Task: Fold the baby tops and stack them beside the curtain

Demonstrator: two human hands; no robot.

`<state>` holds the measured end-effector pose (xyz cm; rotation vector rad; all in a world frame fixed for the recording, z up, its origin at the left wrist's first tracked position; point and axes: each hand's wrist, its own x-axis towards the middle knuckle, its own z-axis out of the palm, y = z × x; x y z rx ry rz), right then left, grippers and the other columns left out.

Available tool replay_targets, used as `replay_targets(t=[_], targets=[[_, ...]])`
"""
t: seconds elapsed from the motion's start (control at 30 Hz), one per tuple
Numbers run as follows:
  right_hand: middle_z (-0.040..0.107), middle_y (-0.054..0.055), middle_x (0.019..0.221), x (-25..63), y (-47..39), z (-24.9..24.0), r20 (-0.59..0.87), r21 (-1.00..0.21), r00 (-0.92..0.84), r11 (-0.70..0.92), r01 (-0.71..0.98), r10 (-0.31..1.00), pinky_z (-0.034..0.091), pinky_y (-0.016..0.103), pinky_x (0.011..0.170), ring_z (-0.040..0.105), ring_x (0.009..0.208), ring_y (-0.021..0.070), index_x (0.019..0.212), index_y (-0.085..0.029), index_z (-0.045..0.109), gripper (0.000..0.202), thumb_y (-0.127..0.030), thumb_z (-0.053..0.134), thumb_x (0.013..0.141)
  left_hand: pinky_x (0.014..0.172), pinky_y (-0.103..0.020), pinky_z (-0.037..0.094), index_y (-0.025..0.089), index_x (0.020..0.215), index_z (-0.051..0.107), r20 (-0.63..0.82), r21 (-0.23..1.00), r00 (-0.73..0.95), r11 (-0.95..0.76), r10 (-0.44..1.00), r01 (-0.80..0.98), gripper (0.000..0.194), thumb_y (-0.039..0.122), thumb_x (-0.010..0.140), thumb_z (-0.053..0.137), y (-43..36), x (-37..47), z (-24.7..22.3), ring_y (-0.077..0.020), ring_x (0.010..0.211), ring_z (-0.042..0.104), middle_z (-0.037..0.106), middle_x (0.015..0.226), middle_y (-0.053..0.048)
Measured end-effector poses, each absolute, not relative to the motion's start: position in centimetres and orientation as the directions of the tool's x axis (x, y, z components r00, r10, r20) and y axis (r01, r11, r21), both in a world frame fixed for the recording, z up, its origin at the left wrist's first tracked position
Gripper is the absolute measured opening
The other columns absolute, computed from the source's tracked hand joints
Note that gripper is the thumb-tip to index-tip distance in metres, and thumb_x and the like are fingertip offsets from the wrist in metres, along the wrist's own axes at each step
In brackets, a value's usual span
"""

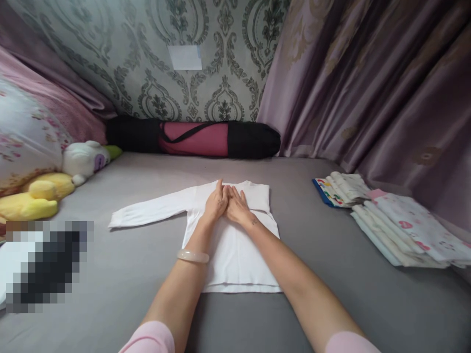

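Observation:
A small white long-sleeved shirt [239,260] lies spread on the grey bed sheet, its hem towards me. Its left sleeve [147,212] stretches out flat to the side, while the right sleeve [259,196] is folded inward across the upper chest. Both hands rest on the upper middle of the shirt, side by side and touching. My left hand [216,202] lies with its fingers stretched forward. My right hand [236,205] is flat as well, fingers extended, beside the end of the folded sleeve. Neither hand grips the cloth visibly.
Folded clothes [412,230] are stacked on the right, with a smaller folded pile [340,189] behind. A black and maroon long bag [195,138] lies along the wall. Plush toys [86,159] and a floral pillow [29,132] sit at the left, near a blurred-out patch [47,267].

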<state>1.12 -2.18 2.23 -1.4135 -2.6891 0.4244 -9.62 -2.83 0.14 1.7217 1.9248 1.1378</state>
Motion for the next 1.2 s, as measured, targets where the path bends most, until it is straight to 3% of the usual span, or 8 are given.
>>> replay_targets(t=[0.17, 0.43, 0.6, 0.83, 1.03, 1.2], targets=[[0.011, 0.012, 0.161, 1.9, -2.6, 1.9, -0.056, -0.243, -0.560, 0.533, 0.811, 0.827, 0.003, 0.043, 0.119, 0.005, 0.148, 0.0239, 0.153, -0.003, 0.017, 0.068, -0.028, 0.029, 0.091, 0.100, -0.040, 0.043, 0.010, 0.145, 0.034, 0.275, 0.679, -0.165, -0.070, 0.947, 0.731, 0.051, 0.025, 0.096, 0.034, -2.6, -9.9, -1.2, -0.0267, 0.116, 0.060, 0.062, 0.126, -0.020], [0.012, 0.020, 0.159, 3.8, -2.5, 1.2, -0.020, -0.239, -0.329, 0.315, 0.918, 0.944, 0.006, 0.045, 0.118, 0.008, 0.148, 0.0295, 0.150, 0.005, 0.019, 0.069, -0.039, 0.022, 0.097, 0.104, -0.042, 0.041, 0.014, 0.142, 0.039, 0.387, 0.538, -0.019, -0.209, 0.922, 0.817, 0.051, 0.021, 0.092, 0.039, -2.5, -10.6, -2.4, -0.0253, 0.122, 0.055, 0.058, 0.133, -0.017], [0.012, 0.023, 0.159, 5.6, -1.6, 1.1, -0.038, -0.190, -0.204, 0.194, 0.963, 0.978, 0.005, 0.045, 0.118, 0.007, 0.147, 0.0319, 0.150, 0.007, 0.018, 0.070, -0.039, 0.024, 0.098, 0.110, -0.045, 0.035, 0.009, 0.135, 0.046, 0.342, 0.474, 0.020, -0.192, 0.939, 0.859, 0.044, 0.022, 0.094, 0.037, -3.0, -10.7, -1.9, -0.0276, 0.131, 0.048, 0.054, 0.137, -0.021], [0.012, 0.020, 0.159, 7.7, -0.6, 1.3, -0.040, -0.162, -0.159, 0.151, 0.975, 0.986, 0.007, 0.043, 0.118, 0.007, 0.147, 0.0299, 0.150, 0.006, 0.019, 0.070, -0.040, 0.024, 0.098, 0.113, -0.050, 0.029, 0.015, 0.134, 0.048, 0.262, 0.456, 0.009, -0.132, 0.965, 0.880, 0.041, 0.024, 0.096, 0.036, -3.6, -10.4, -1.0, -0.0272, 0.138, 0.039, 0.048, 0.144, -0.017], [0.019, 0.024, 0.157, 9.0, 0.0, 1.0, -0.005, -0.167, -0.084, 0.081, 0.983, 0.996, 0.015, 0.039, 0.116, 0.018, 0.145, 0.0321, 0.149, 0.007, 0.020, 0.070, -0.041, 0.026, 0.098, 0.113, -0.053, 0.025, 0.016, 0.130, 0.054, 0.238, 0.440, -0.038, -0.073, 0.971, 0.895, 0.039, 0.028, 0.096, 0.039, -3.6, -10.4, -1.0, -0.0316, 0.141, 0.032, 0.046, 0.145, -0.017], [0.025, 0.026, 0.155, 8.8, 0.3, 2.2, -0.049, -0.141, -0.065, 0.057, 0.988, 0.997, 0.017, 0.040, 0.115, 0.022, 0.143, 0.0335, 0.147, 0.008, 0.025, 0.070, -0.041, 0.031, 0.098, 0.114, -0.056, 0.022, 0.015, 0.129, 0.054, 0.219, 0.519, -0.105, -0.025, 0.970, 0.855, 0.039, 0.029, 0.094, 0.042, -3.2, -10.3, -1.1, -0.0339, 0.142, 0.029, 0.046, 0.146, -0.017]])
